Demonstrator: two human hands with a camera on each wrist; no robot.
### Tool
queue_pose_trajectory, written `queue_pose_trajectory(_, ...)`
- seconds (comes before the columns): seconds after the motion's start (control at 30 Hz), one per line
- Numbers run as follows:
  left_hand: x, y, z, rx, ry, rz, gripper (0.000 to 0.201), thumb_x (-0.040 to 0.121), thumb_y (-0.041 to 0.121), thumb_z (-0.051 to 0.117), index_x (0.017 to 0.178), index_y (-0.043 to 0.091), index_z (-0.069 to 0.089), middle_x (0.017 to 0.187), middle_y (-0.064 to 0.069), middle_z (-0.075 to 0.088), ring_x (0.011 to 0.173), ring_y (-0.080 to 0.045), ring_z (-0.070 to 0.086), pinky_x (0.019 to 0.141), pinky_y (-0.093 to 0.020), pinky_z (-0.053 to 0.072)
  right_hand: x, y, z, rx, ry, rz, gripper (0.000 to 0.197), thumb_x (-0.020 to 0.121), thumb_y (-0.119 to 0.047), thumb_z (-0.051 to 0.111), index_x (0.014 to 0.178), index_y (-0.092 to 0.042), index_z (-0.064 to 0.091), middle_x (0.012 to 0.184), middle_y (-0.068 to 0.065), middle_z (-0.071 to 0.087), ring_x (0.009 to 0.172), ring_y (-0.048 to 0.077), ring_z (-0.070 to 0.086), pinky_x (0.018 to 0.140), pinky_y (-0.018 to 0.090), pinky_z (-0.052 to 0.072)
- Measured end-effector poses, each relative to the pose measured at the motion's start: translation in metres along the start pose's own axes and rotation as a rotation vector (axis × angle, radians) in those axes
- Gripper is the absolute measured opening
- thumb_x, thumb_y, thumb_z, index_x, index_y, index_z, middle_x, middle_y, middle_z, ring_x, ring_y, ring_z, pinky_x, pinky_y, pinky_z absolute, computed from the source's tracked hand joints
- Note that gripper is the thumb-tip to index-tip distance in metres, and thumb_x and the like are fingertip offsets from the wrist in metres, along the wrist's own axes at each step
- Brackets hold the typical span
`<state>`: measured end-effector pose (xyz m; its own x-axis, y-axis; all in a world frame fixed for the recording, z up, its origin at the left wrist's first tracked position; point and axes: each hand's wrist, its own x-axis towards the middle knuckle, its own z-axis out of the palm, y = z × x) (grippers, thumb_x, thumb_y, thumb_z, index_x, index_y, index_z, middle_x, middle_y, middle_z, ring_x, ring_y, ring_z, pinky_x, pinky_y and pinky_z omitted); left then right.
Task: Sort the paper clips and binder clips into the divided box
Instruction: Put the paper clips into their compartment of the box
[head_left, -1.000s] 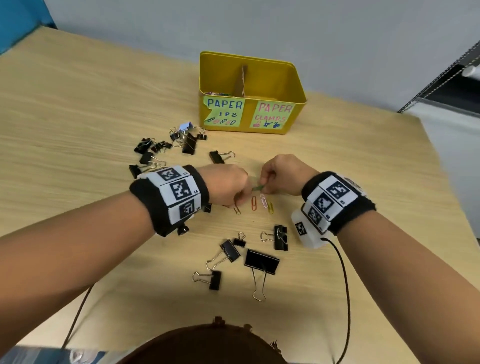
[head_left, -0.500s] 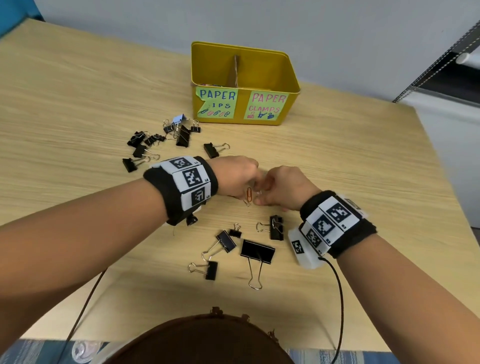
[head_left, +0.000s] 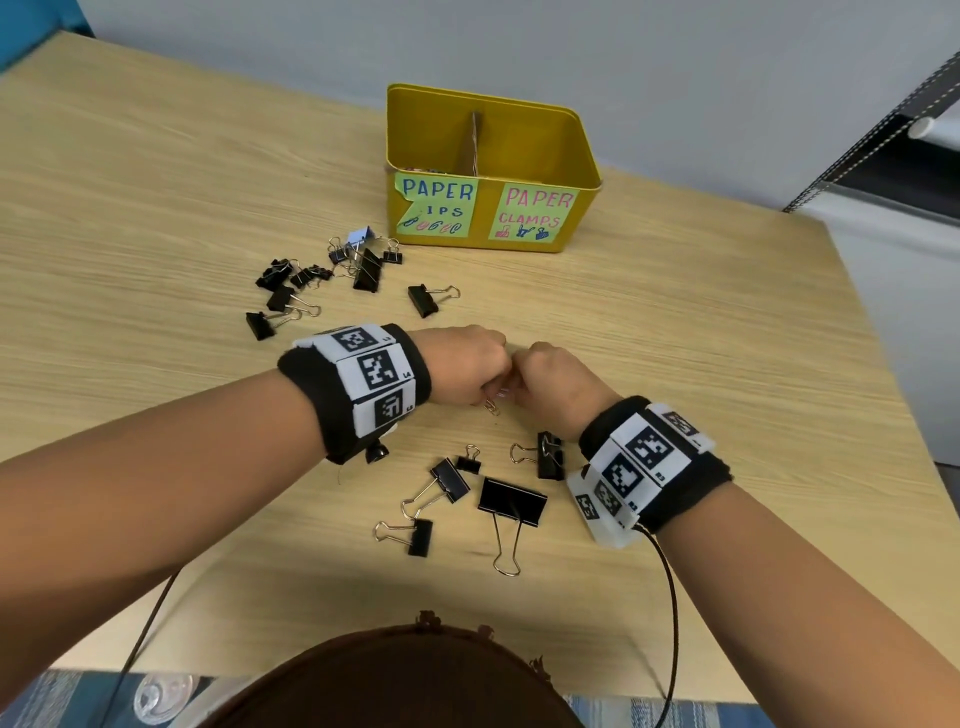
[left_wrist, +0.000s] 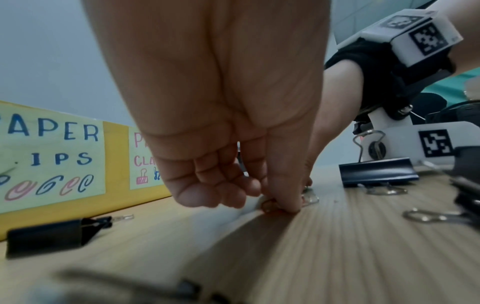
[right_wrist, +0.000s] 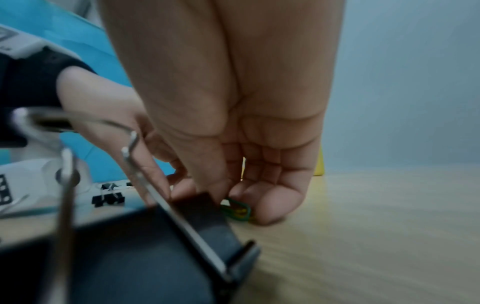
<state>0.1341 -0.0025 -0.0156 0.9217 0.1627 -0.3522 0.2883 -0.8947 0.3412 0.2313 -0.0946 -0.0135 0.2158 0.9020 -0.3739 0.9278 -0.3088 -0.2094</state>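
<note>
The paper clips (right_wrist: 237, 209) lie on the counter (head_left: 675, 364) under my two hands, which meet knuckle to knuckle near its middle. My right hand (head_left: 553, 382) has its fingers curled down, pinching a green and a yellow clip against the wood. My left hand (head_left: 465, 369) is curled too, its thumb (left_wrist: 285, 189) and forefinger pinching a clip at the surface; an orange edge shows under the thumb, and one bare wire clip (head_left: 490, 407) peeks out below my knuckles.

Black binder clips (head_left: 511, 501) lie scattered just in front of my wrists, the largest with its wire handles pointing back at me. A second bunch (head_left: 322, 273) sits to the left, farther out, one single clip (head_left: 423, 300) apart from it. Beyond them stands the yellow divided box (head_left: 584, 171), a cardboard divider (head_left: 474, 145) down its middle, a label for paper clips on its left half and one for clamps on the right; a few coloured clips show in the left half.

The counter is pale wood grain, set against a grey wall (head_left: 675, 52), with a blue surface at the far left corner.

A second ago my hands were a little apart, with an orange, a pink and a yellow clip lying in plain view below them; now the hands have closed together over that spot and cover those clips.
</note>
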Motion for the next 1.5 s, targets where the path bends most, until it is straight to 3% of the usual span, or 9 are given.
queue_pose_trajectory(0.17, -0.009, -0.002, 0.002, 0.033, 0.006, -0.003, 0.016, 0.087, 0.009, 0.049, 0.097, 0.009, 0.061, 0.100, -0.009, 0.060, 0.092, -0.026, 0.059, 0.072, -0.034, 0.046, -0.005, 0.002, -0.003, 0.045, 0.008, -0.021, 0.021, 0.090, -0.008, 0.048, 0.106, -0.004, 0.060, 0.106, 0.012, 0.065, 0.100, 0.025, 0.059, 0.083, 0.028, 0.046)
queue_pose_trajectory(0.3, -0.014, -0.006, -0.001, 0.005, -0.023, -0.062, 0.015, 0.085, 0.007, 0.048, 0.091, 0.014, 0.060, 0.085, 0.000, 0.052, 0.080, -0.021, 0.052, 0.065, -0.029, 0.039, -0.006, 0.011, -0.005, 0.231, -0.018, 0.003, 0.023, 0.084, -0.006, 0.059, 0.106, -0.008, 0.063, 0.087, -0.001, 0.059, 0.081, 0.012, 0.053, 0.060, 0.007, 0.037)
queue_pose_trajectory(0.53, -0.018, -0.014, -0.003, -0.072, 0.002, -0.061, 0.011, 0.085, 0.006, 0.049, 0.084, 0.015, 0.056, 0.066, 0.012, 0.041, 0.074, -0.015, 0.048, 0.052, -0.018, 0.033, -0.015, 0.032, -0.020, 0.380, 0.010, 0.076, 0.008, 0.085, -0.023, 0.066, 0.084, -0.015, 0.064, 0.066, -0.010, 0.054, 0.061, 0.005, 0.049, 0.055, 0.014, 0.036)
queue_pose_trajectory(0.7, -0.014, -0.013, -0.005, -0.081, 0.018, -0.040, 0.012, 0.084, 0.006, 0.050, 0.086, 0.014, 0.059, 0.065, 0.013, 0.042, 0.074, -0.014, 0.048, 0.056, -0.020, 0.036, -0.024, 0.026, -0.013, 0.236, -0.071, 0.078, 0.015, 0.079, -0.020, 0.072, 0.089, -0.010, 0.068, 0.064, -0.011, 0.052, 0.060, 0.001, 0.047, 0.056, 0.011, 0.036)
queue_pose_trajectory(0.83, -0.013, -0.010, -0.005, -0.070, 0.031, -0.027, 0.012, 0.083, 0.007, 0.052, 0.088, 0.012, 0.061, 0.064, 0.013, 0.041, 0.075, -0.015, 0.049, 0.067, -0.026, 0.040, -0.019, 0.016, -0.005, 0.116, -0.016, 0.082, 0.021, 0.076, -0.016, 0.074, 0.094, -0.008, 0.068, 0.086, 0.004, 0.067, 0.082, 0.016, 0.058, 0.074, 0.022, 0.045)
queue_pose_trajectory(1.1, -0.009, -0.016, -0.005, -0.068, 0.066, -0.023, 0.014, 0.084, 0.005, 0.050, 0.089, 0.009, 0.062, 0.063, 0.014, 0.041, 0.068, -0.012, 0.044, 0.052, -0.013, 0.029, -0.019, 0.008, -0.001, -0.041, -0.036, 0.023, 0.018, 0.088, -0.010, 0.058, 0.104, -0.007, 0.064, 0.112, 0.012, 0.061, 0.104, 0.025, 0.057, 0.083, 0.028, 0.044)
queue_pose_trajectory(1.33, -0.004, -0.032, -0.035, -0.083, 0.134, -0.072, 0.010, 0.085, 0.011, 0.053, 0.080, 0.018, 0.058, 0.070, 0.010, 0.052, 0.077, -0.016, 0.055, 0.069, -0.027, 0.044, -0.020, 0.008, -0.002, -0.125, -0.108, -0.072, 0.014, 0.090, -0.007, 0.049, 0.099, -0.008, 0.060, 0.095, 0.009, 0.063, 0.090, 0.027, 0.061, 0.073, 0.032, 0.048)
queue_pose_trajectory(1.43, -0.003, -0.046, -0.069, -0.165, 0.266, -0.143, 0.009, 0.084, 0.011, 0.056, 0.082, 0.019, 0.059, 0.084, 0.002, 0.061, 0.081, -0.017, 0.058, 0.076, -0.030, 0.051, -0.012, 0.009, -0.019, -0.055, -0.179, -0.071, 0.009, 0.089, -0.013, 0.054, 0.093, -0.012, 0.062, 0.086, 0.000, 0.057, 0.081, 0.017, 0.054, 0.067, 0.022, 0.041)
queue_pose_trajectory(1.5, -0.001, -0.058, -0.094, -0.212, 0.430, -0.190, 0.007, 0.085, 0.011, 0.057, 0.086, 0.014, 0.063, 0.087, 0.000, 0.061, 0.082, -0.014, 0.056, 0.073, -0.024, 0.047, 0.001, 0.007, -0.041, -0.026, -0.136, -0.093, 0.006, 0.090, -0.019, 0.057, 0.086, -0.015, 0.061, 0.078, -0.003, 0.054, 0.077, 0.015, 0.050, 0.060, 0.015, 0.036)
